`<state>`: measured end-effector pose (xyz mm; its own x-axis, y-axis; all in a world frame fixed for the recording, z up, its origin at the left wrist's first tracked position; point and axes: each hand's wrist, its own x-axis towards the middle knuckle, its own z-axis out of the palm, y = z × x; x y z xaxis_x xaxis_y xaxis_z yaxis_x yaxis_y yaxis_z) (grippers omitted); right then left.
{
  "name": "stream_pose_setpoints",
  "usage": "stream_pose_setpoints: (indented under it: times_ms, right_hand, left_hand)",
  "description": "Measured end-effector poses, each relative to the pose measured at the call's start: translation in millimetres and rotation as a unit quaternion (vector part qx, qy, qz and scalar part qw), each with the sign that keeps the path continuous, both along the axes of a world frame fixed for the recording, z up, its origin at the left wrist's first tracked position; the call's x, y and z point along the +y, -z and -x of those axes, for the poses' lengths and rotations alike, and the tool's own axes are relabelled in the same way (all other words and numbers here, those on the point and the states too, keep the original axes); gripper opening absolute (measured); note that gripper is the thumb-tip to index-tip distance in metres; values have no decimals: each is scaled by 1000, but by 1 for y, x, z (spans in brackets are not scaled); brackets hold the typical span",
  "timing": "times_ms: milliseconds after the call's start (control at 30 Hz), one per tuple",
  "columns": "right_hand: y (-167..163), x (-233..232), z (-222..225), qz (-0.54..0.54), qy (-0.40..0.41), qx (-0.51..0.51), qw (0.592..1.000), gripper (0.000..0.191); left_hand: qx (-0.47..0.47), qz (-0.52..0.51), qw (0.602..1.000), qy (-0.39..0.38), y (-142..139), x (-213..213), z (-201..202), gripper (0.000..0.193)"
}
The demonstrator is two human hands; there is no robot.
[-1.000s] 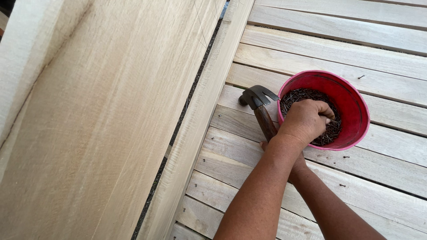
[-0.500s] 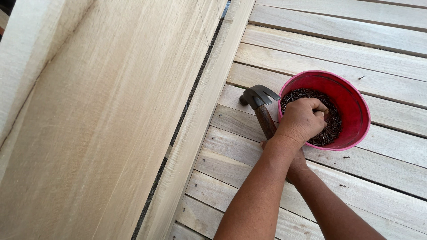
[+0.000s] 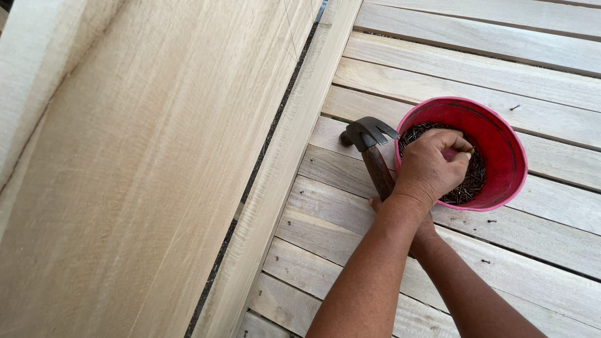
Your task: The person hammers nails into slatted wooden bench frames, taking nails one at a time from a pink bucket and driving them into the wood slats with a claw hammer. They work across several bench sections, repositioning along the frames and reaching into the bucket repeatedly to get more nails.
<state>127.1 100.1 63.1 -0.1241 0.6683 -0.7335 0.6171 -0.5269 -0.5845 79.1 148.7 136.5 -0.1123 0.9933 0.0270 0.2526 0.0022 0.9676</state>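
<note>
The left hand (image 3: 432,168) reaches into a pink bowl (image 3: 507,147) that sits on pale wooden planks (image 3: 476,44), its fingers curled down and pinched among the dark nails (image 3: 471,181) heaped inside; whether any nail is actually caught between the fingertips cannot be made out, since the knuckles cover them. The left forearm crosses over the right one, so the right hand (image 3: 421,229) is almost wholly hidden, only an edge of it showing under the wrist. A hammer (image 3: 370,141) lies on the planks just beside the bowl, its dark metal head pointing up-left and its brown handle running down under the left wrist, where the hidden right hand seems wrapped round it, though the grip itself cannot be seen. A large pale board (image 3: 138,156) fills the left side, cut off by the frame. A few nail heads dot the planks.
</note>
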Motion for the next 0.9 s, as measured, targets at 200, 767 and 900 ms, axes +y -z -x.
stream_pose_setpoints:
  times_ms: [200,767,900]
  right_hand:
    - [-4,-1,2,60,143,72,985,73]
    - [-54,48,-12,-31,-135,-84,987,38]
    - [-71,65,-16,-27,-172,-104,979,34]
  left_hand:
    - [-44,-50,998,-16,7,-5,-2,10]
    - [-208,-33,916,-341,35,-71,93,18]
    - [-85,29,922,-376,51,-70,120,12]
